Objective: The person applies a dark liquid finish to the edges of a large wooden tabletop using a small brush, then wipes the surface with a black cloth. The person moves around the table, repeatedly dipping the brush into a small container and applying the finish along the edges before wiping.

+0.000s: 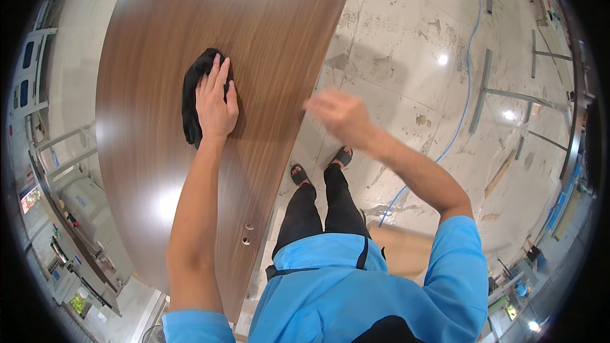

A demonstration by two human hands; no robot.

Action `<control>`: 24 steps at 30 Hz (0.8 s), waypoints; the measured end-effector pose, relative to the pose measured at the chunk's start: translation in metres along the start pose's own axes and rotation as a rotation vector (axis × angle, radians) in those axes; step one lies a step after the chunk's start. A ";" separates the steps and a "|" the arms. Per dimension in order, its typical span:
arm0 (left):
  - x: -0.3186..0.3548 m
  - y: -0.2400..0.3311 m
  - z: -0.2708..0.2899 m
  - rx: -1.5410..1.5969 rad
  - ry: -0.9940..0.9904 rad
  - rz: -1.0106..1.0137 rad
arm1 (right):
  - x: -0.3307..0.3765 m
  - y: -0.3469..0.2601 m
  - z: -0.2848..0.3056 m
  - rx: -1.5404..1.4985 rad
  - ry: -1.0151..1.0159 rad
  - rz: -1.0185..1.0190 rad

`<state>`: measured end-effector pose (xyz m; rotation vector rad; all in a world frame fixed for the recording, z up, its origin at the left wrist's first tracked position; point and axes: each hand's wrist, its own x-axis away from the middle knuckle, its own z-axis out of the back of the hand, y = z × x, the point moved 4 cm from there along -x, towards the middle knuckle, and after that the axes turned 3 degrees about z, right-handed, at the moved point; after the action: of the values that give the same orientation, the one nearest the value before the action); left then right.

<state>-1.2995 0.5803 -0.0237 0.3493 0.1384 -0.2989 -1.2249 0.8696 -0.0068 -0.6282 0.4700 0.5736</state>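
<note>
My left hand (215,100) lies flat, fingers together, pressing a black cloth (192,92) against a large brown wood-grain panel (267,32). The cloth bunches out to the left of and above the hand. My right hand (338,113) hovers blurred just past the panel's right edge, over the floor; it holds nothing and its fingers are loosely spread.
The panel has small round holes (246,239) near its lower right edge. Beyond it lies a stained pale concrete floor (406,38) with a blue cable (467,76), grey metal frames (483,89) and wood offcuts (499,174). My sandalled feet (321,166) stand beside the panel. Machinery (70,216) stands left.
</note>
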 end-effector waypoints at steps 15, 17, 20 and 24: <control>-0.001 0.004 0.004 0.006 -0.048 0.006 | -0.031 0.039 0.011 -0.098 -0.036 -0.100; -0.002 0.005 0.005 0.011 -0.058 -0.002 | -0.030 0.048 0.013 -0.133 0.009 -0.172; -0.004 0.006 0.005 0.003 -0.067 0.006 | -0.048 0.143 0.022 0.010 0.300 -0.500; -0.004 0.007 0.003 -0.023 -0.073 0.013 | -0.087 0.267 0.016 -0.017 0.659 -0.656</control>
<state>-1.3013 0.5866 -0.0175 0.3154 0.0675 -0.2967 -1.4522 1.0271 -0.0553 -0.9347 0.8250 -0.2733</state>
